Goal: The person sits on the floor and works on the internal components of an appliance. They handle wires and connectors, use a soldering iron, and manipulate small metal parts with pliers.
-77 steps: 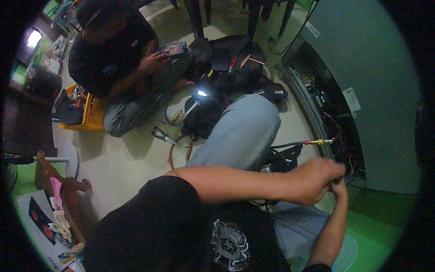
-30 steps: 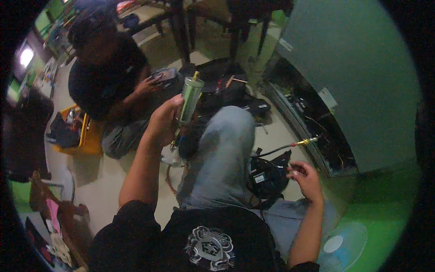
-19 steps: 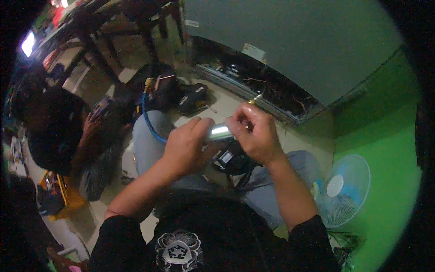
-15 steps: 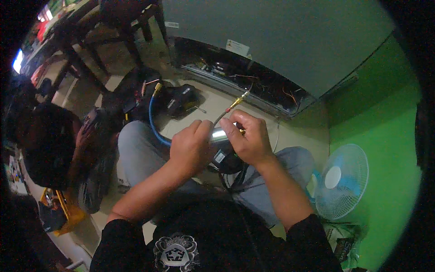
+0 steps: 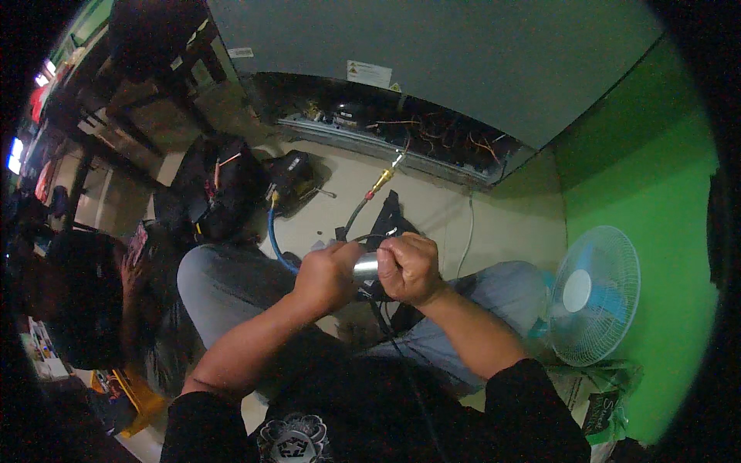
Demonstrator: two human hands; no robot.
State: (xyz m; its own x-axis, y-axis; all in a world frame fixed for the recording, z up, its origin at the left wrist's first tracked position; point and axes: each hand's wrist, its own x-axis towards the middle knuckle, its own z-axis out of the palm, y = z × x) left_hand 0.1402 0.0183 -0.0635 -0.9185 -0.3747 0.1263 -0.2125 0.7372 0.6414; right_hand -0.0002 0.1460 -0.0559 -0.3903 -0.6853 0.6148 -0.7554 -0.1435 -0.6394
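A large grey appliance (image 5: 432, 62) fills the top of the frame, its low recess (image 5: 436, 127) open and showing loose wires and thin pipes. At the left edge a second person (image 5: 85, 301) in dark clothing sits in shadow. A fan (image 5: 594, 297) with pale blue blades stands at right.

Of the containers, a black bag (image 5: 231, 177) slumps on the floor (image 5: 502, 220) at upper left, a slim copper-coloured piece (image 5: 229, 160) lying across it; its inside is hidden. A smaller black case (image 5: 292, 185) lies just beside it. At lower left, a yellow crate (image 5: 147, 405) holds a jumble of items too dim to sort.

The left hand (image 5: 328, 278) and right hand (image 5: 409, 268) are both closed around a silver cylinder (image 5: 366, 267) at the centre, one at either end; what it contains cannot be seen.

The work looks partway along. A black hose (image 5: 355, 220) already meets a brass fitting (image 5: 382, 181) in line with a thin pipe from the recess. A blue hose (image 5: 273, 239), by contrast, seems to have its brass end (image 5: 274, 198) unconnected, and its lower end goes behind the left hand, so whether it joins the cylinder cannot be told. Securing these loose parts appears to remain.
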